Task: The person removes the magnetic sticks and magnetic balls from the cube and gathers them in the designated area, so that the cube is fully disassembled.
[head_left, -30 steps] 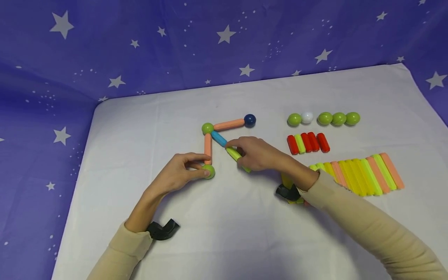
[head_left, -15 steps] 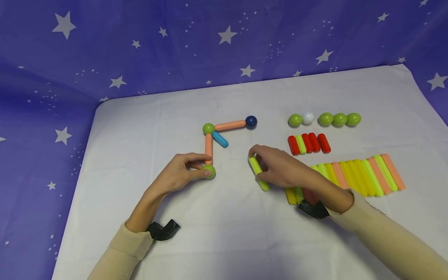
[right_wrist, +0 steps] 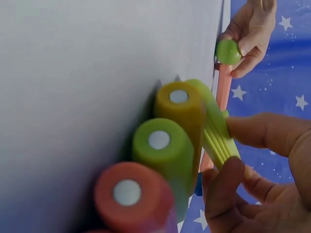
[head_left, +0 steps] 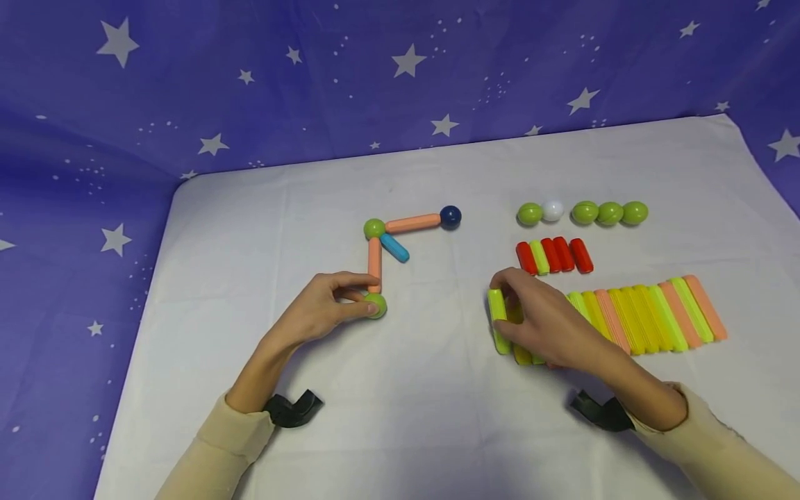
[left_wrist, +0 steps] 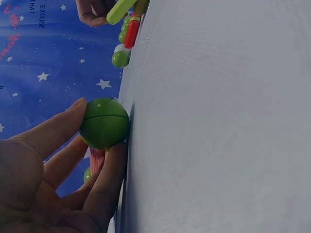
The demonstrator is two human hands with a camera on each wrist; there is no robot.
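My left hand [head_left: 321,305] holds a green ball [left_wrist: 104,124] between thumb and fingers, touching the lower end of a salmon stick [head_left: 374,260]. That stick runs up to another green ball [head_left: 374,229]. From this upper ball, a second salmon stick [head_left: 412,223] reaches a dark blue ball [head_left: 451,217], and a short blue stick [head_left: 395,248] points down to the right. My right hand [head_left: 550,323] pinches a long yellow-green magnetic stick [head_left: 498,321] at the left end of a stick row. In the right wrist view, the pinched stick [right_wrist: 218,133] leans against a yellow stick [right_wrist: 189,104].
The row of long yellow, green and salmon sticks [head_left: 637,319] lies at the right, partly under my right hand. Behind it are short red sticks [head_left: 581,255] with one yellow-green stick [head_left: 539,257]. Several green balls [head_left: 585,212] and a white ball [head_left: 553,210] line up farther back.
My right hand has drawn the yellow-green stick away from the blue stick's end and carried it right, to the row. The left hand keeps its hold on the green ball.
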